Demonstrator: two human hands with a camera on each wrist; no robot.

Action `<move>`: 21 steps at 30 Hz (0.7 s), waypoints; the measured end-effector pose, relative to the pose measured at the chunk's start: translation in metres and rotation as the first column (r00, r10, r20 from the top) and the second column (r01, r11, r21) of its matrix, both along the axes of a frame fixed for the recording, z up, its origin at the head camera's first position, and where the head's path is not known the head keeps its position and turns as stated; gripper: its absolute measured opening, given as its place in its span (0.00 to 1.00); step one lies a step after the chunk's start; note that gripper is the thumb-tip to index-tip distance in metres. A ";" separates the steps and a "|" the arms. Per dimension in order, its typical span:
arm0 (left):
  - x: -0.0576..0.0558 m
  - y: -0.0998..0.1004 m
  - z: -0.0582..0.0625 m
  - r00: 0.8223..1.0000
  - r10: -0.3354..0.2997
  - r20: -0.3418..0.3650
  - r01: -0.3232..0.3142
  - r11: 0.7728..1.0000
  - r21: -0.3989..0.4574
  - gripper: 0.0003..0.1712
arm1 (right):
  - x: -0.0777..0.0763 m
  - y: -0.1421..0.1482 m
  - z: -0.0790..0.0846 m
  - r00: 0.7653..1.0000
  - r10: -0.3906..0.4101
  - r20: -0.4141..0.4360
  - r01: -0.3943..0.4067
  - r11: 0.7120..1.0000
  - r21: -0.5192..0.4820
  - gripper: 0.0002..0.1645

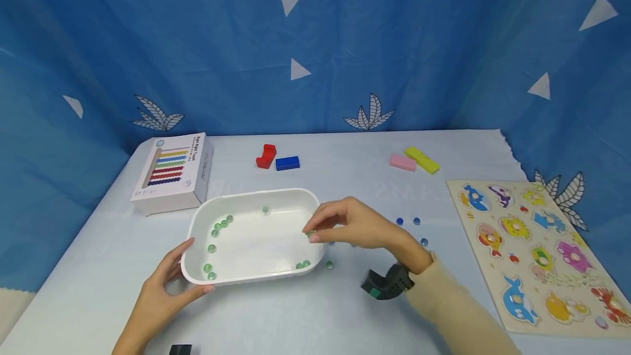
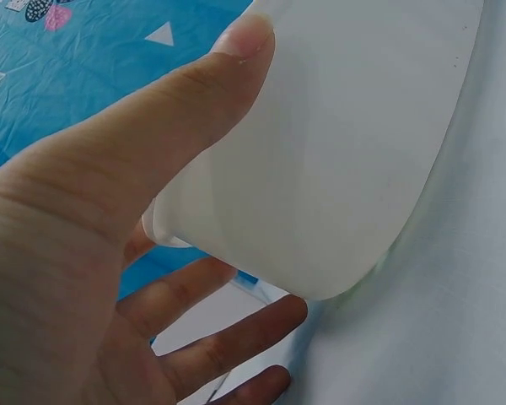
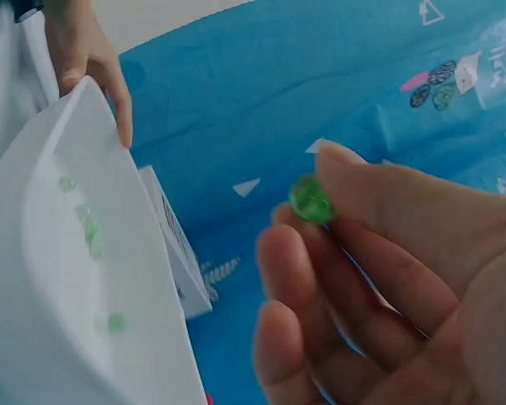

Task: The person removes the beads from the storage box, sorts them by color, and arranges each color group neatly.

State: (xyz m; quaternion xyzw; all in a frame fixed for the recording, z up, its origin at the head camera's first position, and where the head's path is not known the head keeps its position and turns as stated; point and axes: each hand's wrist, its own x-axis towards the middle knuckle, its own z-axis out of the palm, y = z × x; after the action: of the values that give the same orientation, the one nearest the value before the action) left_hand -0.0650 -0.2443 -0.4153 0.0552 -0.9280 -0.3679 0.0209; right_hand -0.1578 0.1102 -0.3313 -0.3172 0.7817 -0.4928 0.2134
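Note:
A white tray [image 1: 251, 277] with rounded corners stands in the middle of the table, several green marbles [image 1: 212, 248] lying in it. My left hand [image 1: 162, 289] grips the tray's left end; in the left wrist view the thumb [image 2: 236, 51] lies along the tray's outer wall [image 2: 320, 169] and the fingers reach round the corner. Between thumb and fingertips my right hand [image 1: 347, 223] pinches a green marble [image 3: 311, 200], over the tray's right rim. Loose on the cloth to the right of the tray are a green marble [image 1: 329, 265] and several blue marbles [image 1: 416, 221], some partly hidden by the right hand.
Behind the tray's left end stands an abacus box [image 1: 172, 171]. Red [image 1: 266, 156], blue [image 1: 287, 163], pink [image 1: 402, 162] and yellow-green blocks [image 1: 422, 160] lie toward the back. A sea-animal puzzle board [image 1: 480, 278] covers the right side. A blue curtain [image 1: 315, 43] hangs behind.

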 end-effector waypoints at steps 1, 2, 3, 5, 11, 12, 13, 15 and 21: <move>0.000 0.000 0.000 1.000 0.001 0.001 -0.001 1.000 -0.001 0.52 | 0.005 0.010 -0.001 0.999 -0.043 -0.024 0.043 0.999 -0.004 0.13; 0.000 0.000 0.000 1.000 0.001 -0.002 -0.001 1.000 0.002 0.53 | 0.010 0.018 -0.003 0.995 -0.087 -0.050 0.087 0.996 -0.002 0.12; 0.000 0.000 0.000 1.000 0.001 -0.004 -0.001 1.000 0.001 0.53 | 0.015 0.026 -0.007 0.989 -0.133 -0.068 0.133 0.991 0.007 0.12; 0.000 0.000 0.000 1.000 -0.006 -0.011 0.006 1.000 0.003 0.53 | 0.025 0.040 -0.018 0.972 -0.216 -0.093 0.219 0.975 0.026 0.11; -0.001 0.001 0.000 1.000 0.000 0.006 0.000 1.000 -0.001 0.53 | 0.048 0.059 -0.062 0.914 -0.369 -0.166 0.389 0.915 0.105 0.09; -0.001 0.001 0.000 1.000 0.002 0.010 -0.002 1.000 -0.003 0.53 | 0.050 0.059 -0.068 0.904 -0.386 -0.185 0.410 0.905 0.115 0.08; -0.001 0.001 0.000 1.000 0.003 0.011 -0.003 1.000 -0.003 0.53 | 0.051 0.059 -0.074 0.893 -0.402 -0.204 0.432 0.893 0.128 0.07; -0.001 0.000 0.000 1.000 0.001 0.004 -0.001 1.000 -0.001 0.53 | 0.053 0.057 -0.085 0.869 -0.429 -0.246 0.471 0.870 0.148 0.06; 0.000 0.000 0.000 1.000 -0.004 -0.010 0.004 1.000 0.006 0.53 | 0.056 0.051 -0.103 0.799 -0.474 -0.369 0.549 0.826 0.127 0.08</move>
State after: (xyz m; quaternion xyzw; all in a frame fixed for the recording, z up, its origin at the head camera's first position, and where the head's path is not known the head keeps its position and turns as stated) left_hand -0.0646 -0.2444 -0.4156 0.0514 -0.9268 -0.3711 0.0246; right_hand -0.1015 0.1611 -0.4342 -0.1421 0.9133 -0.3810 -0.0238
